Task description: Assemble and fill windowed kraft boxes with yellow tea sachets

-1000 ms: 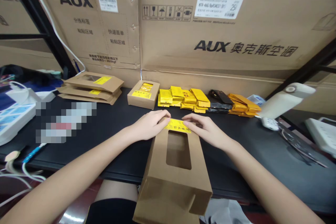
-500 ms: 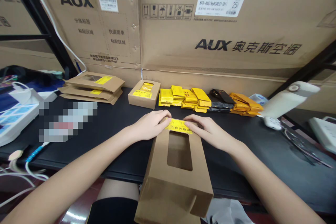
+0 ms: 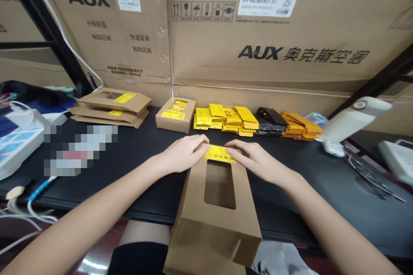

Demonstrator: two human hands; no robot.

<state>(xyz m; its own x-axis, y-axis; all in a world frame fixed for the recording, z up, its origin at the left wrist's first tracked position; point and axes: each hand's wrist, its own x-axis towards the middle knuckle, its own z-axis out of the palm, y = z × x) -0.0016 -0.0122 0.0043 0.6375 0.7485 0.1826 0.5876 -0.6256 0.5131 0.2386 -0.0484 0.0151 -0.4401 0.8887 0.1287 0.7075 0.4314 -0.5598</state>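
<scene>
Well out to the left of the left hand point(image 3: 182, 153) I have a white power strip point(image 3: 16, 151), with a pixelated object point(image 3: 80, 152) nearer in on the black table point(image 3: 135, 146). Beyond that hand, off to its left, I see flattened cartons point(image 3: 112, 105) stacked up, and straight past its fingers a small carton point(image 3: 174, 116) with yellow showing through the window. The left hand grips the far left corner of the windowed carton point(image 3: 219, 221), thumb on top; its curled fingers are partly hidden from me. That carton lies between both hands, near end out past the table's edge, with yellow packets point(image 3: 227, 118) beyond it. The right hand point(image 3: 251, 157) clasps the far right corner, thumb on the yellow label point(image 3: 217, 153). Past that hand, rightward, I get black packets point(image 3: 271, 124), orange packets point(image 3: 298, 127) and a tilted pale bottle point(image 3: 356, 118)
</scene>
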